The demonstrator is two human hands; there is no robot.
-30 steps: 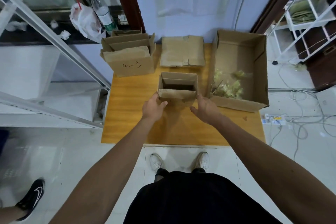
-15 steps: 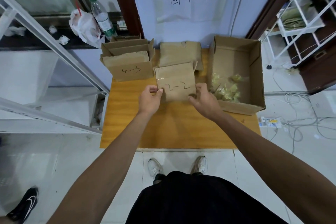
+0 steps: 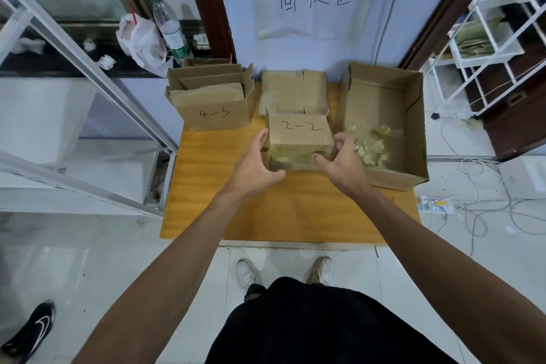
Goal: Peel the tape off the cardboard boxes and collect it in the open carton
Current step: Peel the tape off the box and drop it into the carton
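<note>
Orange-yellow wooden table (image 3: 295, 210) against a pale blue wall, seen from above, with pale floor tiles around it.

Small brown cardboard box marked "2-2" (image 3: 298, 133): frame centre, on the table, directly ahead of both hands. Marked face is turned up toward the camera. Cannot tell whether the base sits flat or is tipped.

Band of clear yellowish tape (image 3: 291, 156): on the near, lower face of the box. Long axis runs left to right across the frame, so it lies square across the line of the arms and between the two hands.

Left hand (image 3: 254, 165): half open and cupped round the near left corner of the box, fingers up the left side, thumb below the near face.

Right hand (image 3: 339, 162): fingers curled over the right edge, thumb lying on the right end of the tape band. This hand is the nearer one to the tape.

Large open brown carton (image 3: 413, 115): just right of the box, touching or nearly so. Crumpled pale yellow tape scraps (image 3: 372, 148) lie in its near half.

Judgement: peel likely starts at the right end, left hand bracing. The drop is a short move rightward.

Upper left of the table: brown box marked "4-3" (image 3: 212, 109). Behind the "2-2" box: flattened cardboard piece (image 3: 295, 91).
</note>
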